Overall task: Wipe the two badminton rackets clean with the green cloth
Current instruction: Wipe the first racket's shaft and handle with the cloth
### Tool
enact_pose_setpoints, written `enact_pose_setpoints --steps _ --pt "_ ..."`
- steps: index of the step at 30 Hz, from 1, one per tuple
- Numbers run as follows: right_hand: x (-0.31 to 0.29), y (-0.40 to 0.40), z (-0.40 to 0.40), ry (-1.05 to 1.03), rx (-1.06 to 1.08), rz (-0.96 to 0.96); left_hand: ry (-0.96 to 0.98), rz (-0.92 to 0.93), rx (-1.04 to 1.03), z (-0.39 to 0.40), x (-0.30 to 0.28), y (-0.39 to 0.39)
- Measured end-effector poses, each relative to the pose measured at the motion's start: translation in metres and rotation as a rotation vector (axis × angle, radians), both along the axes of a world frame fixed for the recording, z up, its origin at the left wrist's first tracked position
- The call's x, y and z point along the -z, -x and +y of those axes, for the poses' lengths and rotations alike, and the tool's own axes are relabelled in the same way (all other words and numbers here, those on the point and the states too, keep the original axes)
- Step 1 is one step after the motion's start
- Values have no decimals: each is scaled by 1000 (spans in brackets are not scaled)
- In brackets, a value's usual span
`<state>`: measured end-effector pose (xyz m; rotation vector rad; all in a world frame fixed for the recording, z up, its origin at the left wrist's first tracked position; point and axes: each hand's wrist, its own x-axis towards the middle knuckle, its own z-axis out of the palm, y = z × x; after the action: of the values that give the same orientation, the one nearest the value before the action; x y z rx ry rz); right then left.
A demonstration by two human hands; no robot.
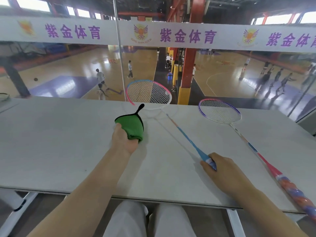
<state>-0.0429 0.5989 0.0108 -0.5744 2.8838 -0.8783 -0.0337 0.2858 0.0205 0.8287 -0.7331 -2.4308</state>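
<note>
My left hand (124, 140) grips a folded green cloth (132, 126) with a black edge and loop, held just above the grey table (51, 142). My right hand (220, 166) holds the blue handle of a racket with a pink-and-blue frame (148, 94); its head is raised off the table at the far edge, beyond the cloth. A second racket with a purple-and-pink frame (219, 111) lies flat on the table to the right, and its red-and-blue handle (290, 187) reaches over the near right edge.
A glass wall (68, 65) stands right behind the table, with a sports hall and several people below. The table's near edge (153, 200) runs just above my knees. Part of another racket head (4, 96) shows at the far left.
</note>
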Motion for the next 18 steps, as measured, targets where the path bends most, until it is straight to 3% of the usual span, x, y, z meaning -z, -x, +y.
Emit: enact_pose_setpoints --steps 7,18 --pt "6 9 -4 -1 -21 9 -109 178 60 6 -3 20" --pt "-1 9 -7 28 -15 -4 -1 139 118 15 4 67"
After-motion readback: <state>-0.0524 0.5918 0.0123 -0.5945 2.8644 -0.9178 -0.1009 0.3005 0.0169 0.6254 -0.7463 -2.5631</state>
